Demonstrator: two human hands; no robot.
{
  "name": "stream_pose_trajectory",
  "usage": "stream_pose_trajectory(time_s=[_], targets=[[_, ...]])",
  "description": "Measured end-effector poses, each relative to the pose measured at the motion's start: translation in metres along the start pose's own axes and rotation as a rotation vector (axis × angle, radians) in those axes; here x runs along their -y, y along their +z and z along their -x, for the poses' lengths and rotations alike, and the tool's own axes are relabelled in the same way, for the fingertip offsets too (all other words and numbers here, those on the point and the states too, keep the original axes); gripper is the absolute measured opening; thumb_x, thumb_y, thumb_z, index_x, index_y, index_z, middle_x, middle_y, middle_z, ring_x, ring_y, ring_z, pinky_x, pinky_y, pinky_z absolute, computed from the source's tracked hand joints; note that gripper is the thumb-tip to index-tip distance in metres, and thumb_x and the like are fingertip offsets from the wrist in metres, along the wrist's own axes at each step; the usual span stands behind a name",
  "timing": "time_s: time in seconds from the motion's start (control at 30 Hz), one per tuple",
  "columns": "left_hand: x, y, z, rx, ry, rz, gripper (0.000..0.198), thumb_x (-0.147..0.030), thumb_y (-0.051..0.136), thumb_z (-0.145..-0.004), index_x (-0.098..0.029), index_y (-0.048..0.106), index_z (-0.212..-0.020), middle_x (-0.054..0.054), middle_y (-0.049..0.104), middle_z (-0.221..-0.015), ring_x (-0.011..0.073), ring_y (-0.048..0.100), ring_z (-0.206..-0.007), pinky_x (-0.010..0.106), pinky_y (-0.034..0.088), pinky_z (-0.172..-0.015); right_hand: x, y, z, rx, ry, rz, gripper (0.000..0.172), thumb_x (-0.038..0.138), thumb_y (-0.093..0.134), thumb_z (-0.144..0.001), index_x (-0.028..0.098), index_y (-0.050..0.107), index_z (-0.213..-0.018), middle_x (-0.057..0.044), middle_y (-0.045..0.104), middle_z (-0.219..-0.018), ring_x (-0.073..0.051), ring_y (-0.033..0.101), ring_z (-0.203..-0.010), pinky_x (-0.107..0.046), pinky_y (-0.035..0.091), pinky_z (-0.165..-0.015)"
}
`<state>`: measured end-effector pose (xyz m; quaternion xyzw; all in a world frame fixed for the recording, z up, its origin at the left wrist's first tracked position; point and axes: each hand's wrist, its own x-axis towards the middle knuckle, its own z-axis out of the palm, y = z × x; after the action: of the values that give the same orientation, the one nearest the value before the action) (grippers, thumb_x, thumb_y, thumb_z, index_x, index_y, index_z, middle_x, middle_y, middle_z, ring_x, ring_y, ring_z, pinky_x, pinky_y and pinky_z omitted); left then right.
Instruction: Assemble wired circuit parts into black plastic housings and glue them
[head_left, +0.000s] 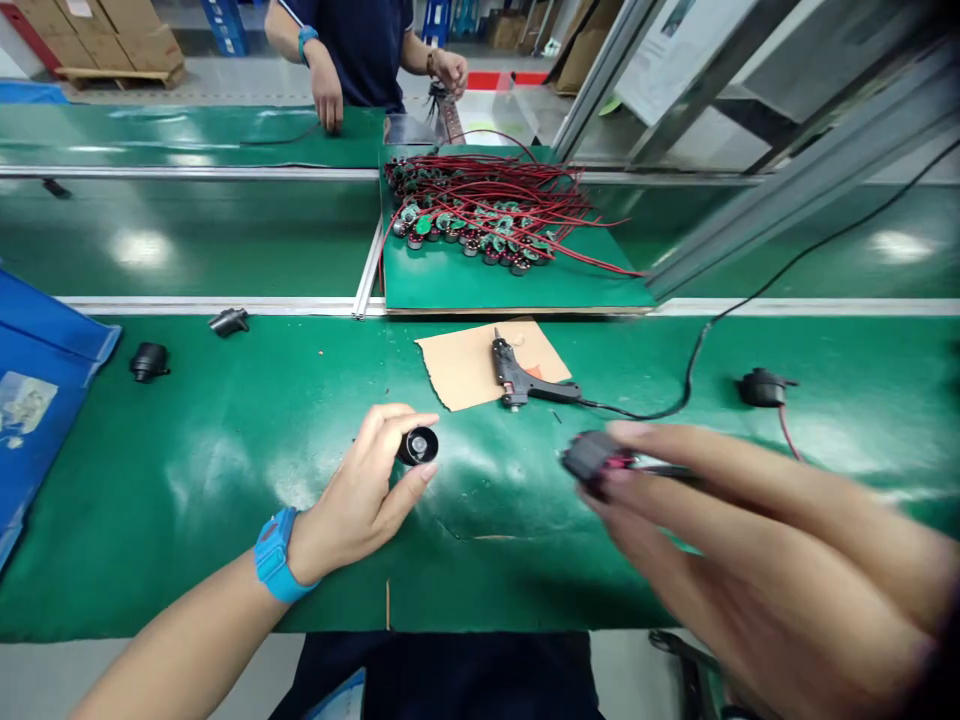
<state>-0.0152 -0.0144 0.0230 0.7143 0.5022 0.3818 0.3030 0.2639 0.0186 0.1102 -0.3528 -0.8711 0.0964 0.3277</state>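
Note:
Between the thumb and fingers of my left hand (367,480) is a round black plastic housing (418,446), its hollow opening facing up toward me. A blue band circles that wrist. My right hand (735,540), large and blurred at the right, pinches a dark motor part (594,458) with some red at its side; its details are smeared by motion. The two pieces are apart. Beyond them a black glue gun (514,375) lies on a piece of cardboard (454,365).
A raised green board (517,290) holds a heap of small motors with red wires (495,215). Black housings (150,361) lie at left, another with a red wire (763,387) at right. A blue bin (45,400) stands left. Across the line, a person (356,50) works.

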Motion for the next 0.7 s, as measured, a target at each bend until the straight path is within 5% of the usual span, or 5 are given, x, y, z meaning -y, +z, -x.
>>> stream_pose_trajectory(time_s=[0.1, 0.3, 0.43, 0.57, 0.7], targets=[[0.003, 0.012, 0.003, -0.077, 0.000, -0.018, 0.028, -0.027, 0.064, -0.099, -0.024, 0.049, -0.122, 0.009, 0.064, -0.122, 0.0234, 0.065, -0.116, 0.036, 0.053, -0.095, -0.004, 0.029, 0.003, 0.059, -0.083, 0.081, 0.031, 0.015, 0.071, -0.092, 0.029, 0.069, -0.119, -0.005, 0.075, -0.117, -0.021, 0.076, -0.092, -0.035, 0.063, -0.071], [0.002, 0.019, 0.004, 0.002, 0.016, -0.123, 0.023, -0.017, 0.055, -0.098, -0.023, 0.042, -0.115, 0.006, 0.064, -0.103, 0.0203, 0.067, -0.087, 0.033, 0.053, -0.075, -0.009, 0.079, -0.004, 0.024, -0.083, -0.254, 0.014, 0.016, 0.068, -0.095, 0.022, 0.067, -0.108, -0.007, 0.075, -0.108, -0.017, 0.075, -0.097, -0.029, 0.064, -0.083], [-0.002, 0.020, 0.003, 0.080, 0.060, -0.085, 0.032, -0.013, 0.052, -0.095, -0.023, 0.039, -0.123, 0.007, 0.058, -0.107, 0.0194, 0.063, -0.090, 0.032, 0.053, -0.077, -0.008, 0.086, -0.001, 0.055, -0.126, -0.315, 0.011, 0.018, 0.065, -0.097, 0.021, 0.069, -0.108, -0.008, 0.074, -0.109, -0.017, 0.074, -0.097, -0.029, 0.063, -0.082], [-0.003, 0.020, 0.002, 0.155, 0.034, -0.008, 0.031, -0.018, 0.051, -0.100, -0.024, 0.037, -0.127, 0.009, 0.056, -0.114, 0.0199, 0.061, -0.097, 0.034, 0.053, -0.084, -0.012, 0.080, -0.002, 0.199, -0.067, -0.397, 0.026, 0.012, 0.057, -0.098, 0.019, 0.065, -0.123, -0.011, 0.067, -0.121, -0.018, 0.070, -0.109, -0.028, 0.061, -0.086], [-0.003, 0.017, 0.001, 0.199, -0.004, 0.016, 0.029, -0.021, 0.052, -0.101, -0.024, 0.037, -0.127, 0.009, 0.054, -0.115, 0.0210, 0.059, -0.100, 0.035, 0.053, -0.085, -0.020, 0.074, -0.006, 0.182, 0.040, -0.482, 0.020, 0.011, 0.056, -0.100, 0.020, 0.064, -0.116, -0.005, 0.071, -0.105, -0.013, 0.069, -0.093, -0.023, 0.057, -0.081]])
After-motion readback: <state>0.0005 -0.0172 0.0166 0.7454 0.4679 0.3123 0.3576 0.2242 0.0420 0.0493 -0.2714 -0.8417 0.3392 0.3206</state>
